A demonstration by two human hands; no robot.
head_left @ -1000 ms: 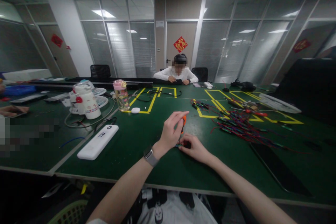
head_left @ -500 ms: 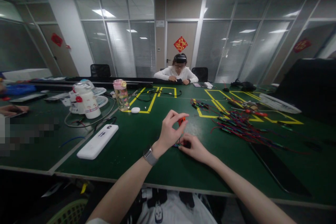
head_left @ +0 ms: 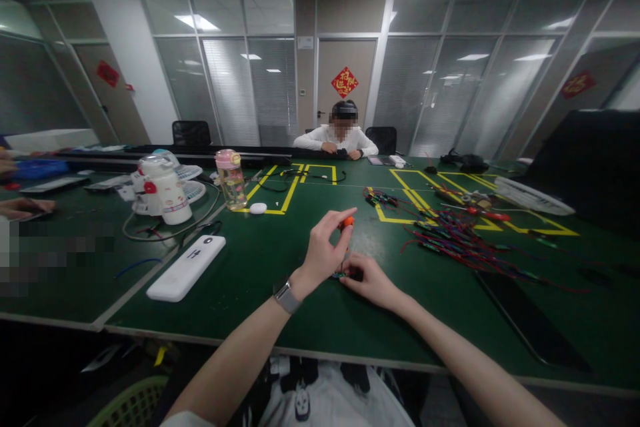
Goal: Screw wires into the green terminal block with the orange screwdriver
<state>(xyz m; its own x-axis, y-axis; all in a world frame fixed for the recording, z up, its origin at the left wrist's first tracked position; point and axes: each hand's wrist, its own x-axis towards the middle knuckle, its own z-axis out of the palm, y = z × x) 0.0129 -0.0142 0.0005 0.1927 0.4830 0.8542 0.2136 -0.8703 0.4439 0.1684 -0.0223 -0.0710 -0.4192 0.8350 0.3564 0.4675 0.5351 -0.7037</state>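
Note:
My left hand [head_left: 327,240], with a watch on its wrist, pinches the orange-red handle [head_left: 349,221] of what looks like a small screwdriver between thumb and fingers. Its lower part runs down behind the hand and is mostly hidden. Below it, my right hand [head_left: 369,278] rests on the green table [head_left: 280,327], fingers closed on a small circuit board [head_left: 339,275]. Only the board's edge shows beside the fingertips. The tool stands roughly upright above the board; whether its tip touches cannot be seen.
A pile of red and black wires with small boards [head_left: 455,240] lies to the right, near a dark flat panel [head_left: 533,320]. Left are a white power bank [head_left: 187,268], a white case [head_left: 258,209] and bottles [head_left: 231,180]. Across the table sits another person [head_left: 343,137].
The fingers of my left hand have shifted around the orange-red handle, the index finger reaching straighter and the handle turned. My right hand stays in place with the board.

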